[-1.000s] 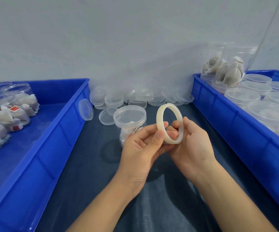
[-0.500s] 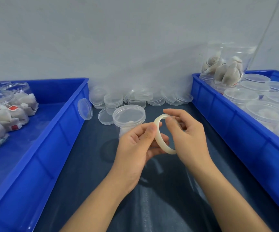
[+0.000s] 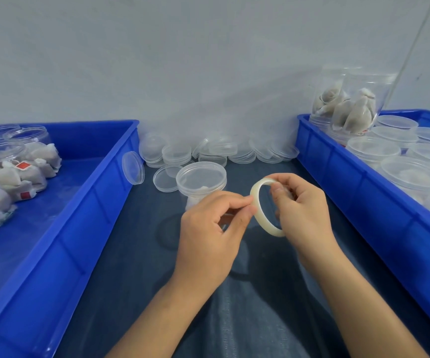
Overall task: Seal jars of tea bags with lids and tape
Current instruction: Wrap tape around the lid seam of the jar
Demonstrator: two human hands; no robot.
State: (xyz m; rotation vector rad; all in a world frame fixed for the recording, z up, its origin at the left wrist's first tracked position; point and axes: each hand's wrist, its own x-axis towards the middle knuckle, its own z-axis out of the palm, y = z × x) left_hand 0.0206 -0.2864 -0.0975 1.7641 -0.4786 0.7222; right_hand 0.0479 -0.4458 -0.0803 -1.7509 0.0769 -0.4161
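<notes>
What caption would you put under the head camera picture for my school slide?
Both hands, left hand and right hand, hold a tape roll in front of a lidded jar between two blue trays.

Both forearms are bare, no sleeves, rings or watch showing.

The light is bright, even and soft, with a cool tone. Under the hands (image 3: 255, 220) only weak shadows fall on the dark counter (image 3: 136, 254). The wide lens bends the blue trays (image 3: 84, 228) at the edges, and the picture is slightly soft.
</notes>
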